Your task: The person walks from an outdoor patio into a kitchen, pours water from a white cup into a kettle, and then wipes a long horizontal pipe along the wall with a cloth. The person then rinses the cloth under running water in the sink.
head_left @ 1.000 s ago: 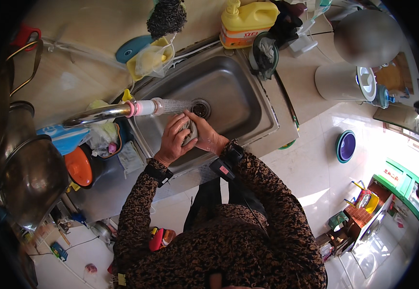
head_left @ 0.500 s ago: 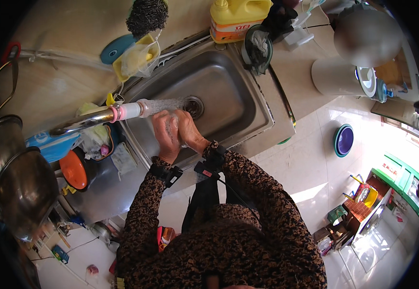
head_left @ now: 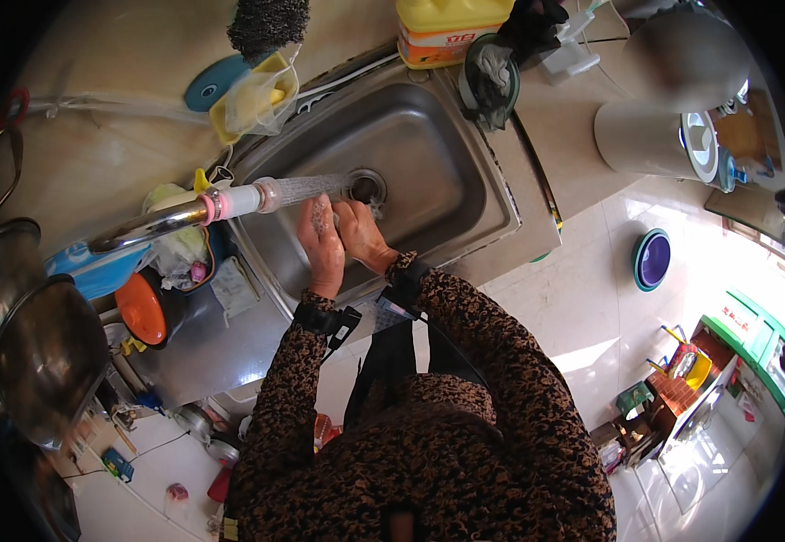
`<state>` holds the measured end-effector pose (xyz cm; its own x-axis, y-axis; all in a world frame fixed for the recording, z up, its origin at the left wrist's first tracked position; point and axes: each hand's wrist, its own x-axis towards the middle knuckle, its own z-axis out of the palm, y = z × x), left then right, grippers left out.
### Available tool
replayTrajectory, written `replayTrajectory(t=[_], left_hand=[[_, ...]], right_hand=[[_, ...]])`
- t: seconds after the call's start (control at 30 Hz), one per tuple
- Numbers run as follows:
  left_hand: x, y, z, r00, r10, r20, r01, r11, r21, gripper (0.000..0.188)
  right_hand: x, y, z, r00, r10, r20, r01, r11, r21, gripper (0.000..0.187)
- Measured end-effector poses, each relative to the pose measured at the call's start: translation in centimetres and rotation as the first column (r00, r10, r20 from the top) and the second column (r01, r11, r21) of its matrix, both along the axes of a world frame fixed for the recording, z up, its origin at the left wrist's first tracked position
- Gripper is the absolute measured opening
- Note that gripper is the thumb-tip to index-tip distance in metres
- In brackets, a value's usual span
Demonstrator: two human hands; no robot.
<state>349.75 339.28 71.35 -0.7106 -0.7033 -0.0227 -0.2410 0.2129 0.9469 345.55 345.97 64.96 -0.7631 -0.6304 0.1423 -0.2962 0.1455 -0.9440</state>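
Both my hands are over the stainless steel sink (head_left: 437,172), beside the drain (head_left: 365,187). Spray runs from the faucet (head_left: 153,226) with a pink-and-white nozzle (head_left: 246,199); the stream passes just beyond my fingertips. My left hand (head_left: 322,242) is wet, with suds or droplets on it, its fingers stretched out and lying together. Close against it, my right hand (head_left: 363,237) has its fingers curled in toward the left palm. Whether anything small lies between them is hidden.
Left of the sink are an orange bowl (head_left: 139,309), plastic bags (head_left: 176,253) and a grey cloth (head_left: 234,289). Behind it sit a yellow basket (head_left: 252,99), a steel-wool scrubber (head_left: 268,27) and a yellow jug (head_left: 451,36). A white canister (head_left: 645,140) lies right.
My hands have drawn slightly apart and nearer to me, out of the main spray. The left fingers have straightened, while the right fingers stay curled. The water still runs.
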Motion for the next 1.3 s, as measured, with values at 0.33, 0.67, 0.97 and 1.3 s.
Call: replayTrajectory(t=[0.33, 0.67, 0.97, 1.3], left_hand=[[2.4, -2.5, 1.9, 0.989, 0.147, -0.003, -0.145, 0.973, -0.179, 0.030], [4.8, -5.6, 4.1, 0.940, -0.233, 0.250, 0.285, 0.938, -0.198, 0.035], [4.0, -4.3, 5.2, 0.973, -0.226, 0.044, 0.195, 0.713, -0.673, 0.013], [3.3, -0.1, 6.9, 0.994, -0.099, 0.051, 0.109, 0.960, -0.258, 0.015]], right_hand=[[-2.4, 1.1, 3.2, 0.923, -0.038, -0.383, 0.071, 0.995, 0.075, 0.023], [-7.1, 4.4, 9.1, 0.957, -0.270, -0.109, 0.288, 0.932, 0.219, 0.033], [-7.1, 6.5, 9.9, 0.954, -0.231, -0.191, 0.297, 0.809, 0.507, 0.039], [-9.0, 9.9, 3.7, 0.231, 0.431, 0.873, 0.393, 0.779, -0.488, 0.026]])
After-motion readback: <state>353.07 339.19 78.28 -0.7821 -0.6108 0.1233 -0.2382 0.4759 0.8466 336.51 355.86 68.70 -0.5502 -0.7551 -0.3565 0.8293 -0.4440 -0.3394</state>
